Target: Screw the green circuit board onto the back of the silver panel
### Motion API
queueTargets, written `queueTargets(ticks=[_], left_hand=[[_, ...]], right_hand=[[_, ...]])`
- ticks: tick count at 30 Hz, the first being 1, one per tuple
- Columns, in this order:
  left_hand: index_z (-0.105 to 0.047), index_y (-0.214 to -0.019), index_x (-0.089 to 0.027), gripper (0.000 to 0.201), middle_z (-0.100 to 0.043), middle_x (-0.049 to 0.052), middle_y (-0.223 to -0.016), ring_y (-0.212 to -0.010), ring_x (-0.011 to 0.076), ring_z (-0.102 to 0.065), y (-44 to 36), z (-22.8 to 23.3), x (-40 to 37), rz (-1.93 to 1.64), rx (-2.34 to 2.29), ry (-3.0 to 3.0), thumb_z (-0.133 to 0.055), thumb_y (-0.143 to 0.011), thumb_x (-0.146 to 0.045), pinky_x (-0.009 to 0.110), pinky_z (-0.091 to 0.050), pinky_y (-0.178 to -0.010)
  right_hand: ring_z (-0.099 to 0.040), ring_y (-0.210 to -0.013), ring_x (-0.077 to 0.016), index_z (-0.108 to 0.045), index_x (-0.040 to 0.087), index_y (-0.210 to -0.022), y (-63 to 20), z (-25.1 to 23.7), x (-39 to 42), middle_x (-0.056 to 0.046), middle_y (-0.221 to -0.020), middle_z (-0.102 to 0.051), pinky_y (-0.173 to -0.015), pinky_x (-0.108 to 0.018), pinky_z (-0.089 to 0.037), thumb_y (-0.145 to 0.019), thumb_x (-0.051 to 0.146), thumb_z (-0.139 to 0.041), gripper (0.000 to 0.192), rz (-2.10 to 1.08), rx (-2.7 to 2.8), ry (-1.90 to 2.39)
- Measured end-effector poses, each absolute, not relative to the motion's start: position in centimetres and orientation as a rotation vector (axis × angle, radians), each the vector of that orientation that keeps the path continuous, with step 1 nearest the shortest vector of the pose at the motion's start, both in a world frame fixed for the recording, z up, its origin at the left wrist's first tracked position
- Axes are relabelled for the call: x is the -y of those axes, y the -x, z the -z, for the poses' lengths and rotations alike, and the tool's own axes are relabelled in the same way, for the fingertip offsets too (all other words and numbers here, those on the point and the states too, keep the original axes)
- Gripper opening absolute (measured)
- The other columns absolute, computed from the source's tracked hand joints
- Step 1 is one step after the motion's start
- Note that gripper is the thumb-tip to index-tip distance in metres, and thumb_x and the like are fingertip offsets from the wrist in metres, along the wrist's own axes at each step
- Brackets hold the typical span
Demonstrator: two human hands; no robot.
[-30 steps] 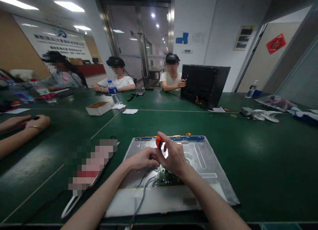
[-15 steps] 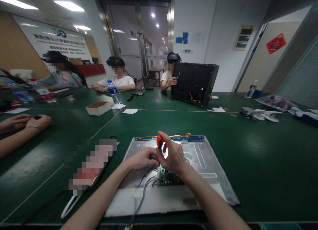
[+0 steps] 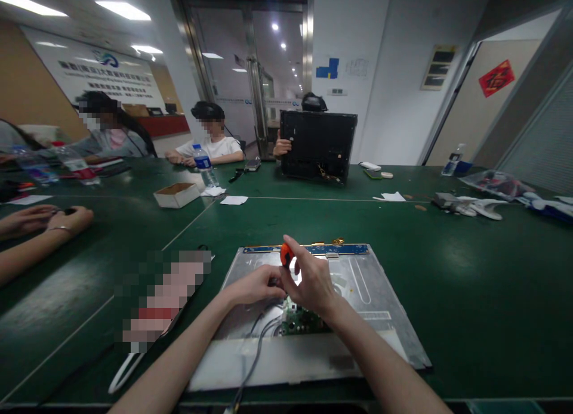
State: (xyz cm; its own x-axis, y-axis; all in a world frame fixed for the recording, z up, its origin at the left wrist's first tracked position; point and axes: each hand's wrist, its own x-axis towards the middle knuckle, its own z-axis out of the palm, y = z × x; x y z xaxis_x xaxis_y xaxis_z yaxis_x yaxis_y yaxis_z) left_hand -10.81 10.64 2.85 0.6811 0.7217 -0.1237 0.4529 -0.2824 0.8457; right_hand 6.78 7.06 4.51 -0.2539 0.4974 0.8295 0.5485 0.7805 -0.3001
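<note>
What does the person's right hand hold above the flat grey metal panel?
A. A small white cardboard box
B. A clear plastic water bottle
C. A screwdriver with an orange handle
C: the right hand grips the orange-handled screwdriver over the flat grey metal panel.

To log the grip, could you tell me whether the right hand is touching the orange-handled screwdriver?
Touching. The head view shows the right hand with its fingers wrapped round the orange-handled screwdriver, no gap between them.
</note>
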Motion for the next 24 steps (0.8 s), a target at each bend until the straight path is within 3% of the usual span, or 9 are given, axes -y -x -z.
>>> queueTargets(ticks=[9,16,24], left_hand=[[-0.055,-0.068,-0.016,0.011,-0.052,-0.004,-0.063,-0.062,0.0131,-0.047,10.46,-3.61,-10.31,-0.348,-0.930,-1.931,-0.062,-0.066,-0.025,0.023,-0.037,-0.058],[-0.058,-0.072,-0.016,0.016,-0.053,-0.002,-0.066,-0.064,0.0150,-0.048,10.61,-3.42,-10.24,-0.344,-1.014,-1.947,-0.063,-0.066,-0.030,0.025,-0.039,-0.060],[-0.059,-0.073,-0.015,0.016,-0.054,-0.002,-0.066,-0.064,0.0150,-0.049,10.71,-3.23,-10.48,-0.332,-0.981,-1.969,-0.063,-0.067,-0.030,0.024,-0.039,-0.060]], right_hand=[[-0.059,-0.056,-0.0128,-0.026,0.018,-0.143,-6.79,-4.63,-6.86,-0.003,-0.083,-0.066,-0.055,-0.024,-0.051,-0.082,0.019,-0.047,0.064,0.052,1.881,0.801],[-0.056,-0.058,-0.0126,-0.028,0.021,-0.143,-6.81,-4.59,-7.13,-0.004,-0.090,-0.064,-0.047,-0.022,-0.043,-0.089,0.027,-0.048,0.058,0.079,1.904,0.794],[-0.058,-0.056,-0.0124,-0.025,0.018,-0.143,-6.65,-4.10,-7.19,-0.004,-0.086,-0.066,-0.053,-0.023,-0.048,-0.089,0.023,-0.047,0.059,0.075,1.911,0.785]])
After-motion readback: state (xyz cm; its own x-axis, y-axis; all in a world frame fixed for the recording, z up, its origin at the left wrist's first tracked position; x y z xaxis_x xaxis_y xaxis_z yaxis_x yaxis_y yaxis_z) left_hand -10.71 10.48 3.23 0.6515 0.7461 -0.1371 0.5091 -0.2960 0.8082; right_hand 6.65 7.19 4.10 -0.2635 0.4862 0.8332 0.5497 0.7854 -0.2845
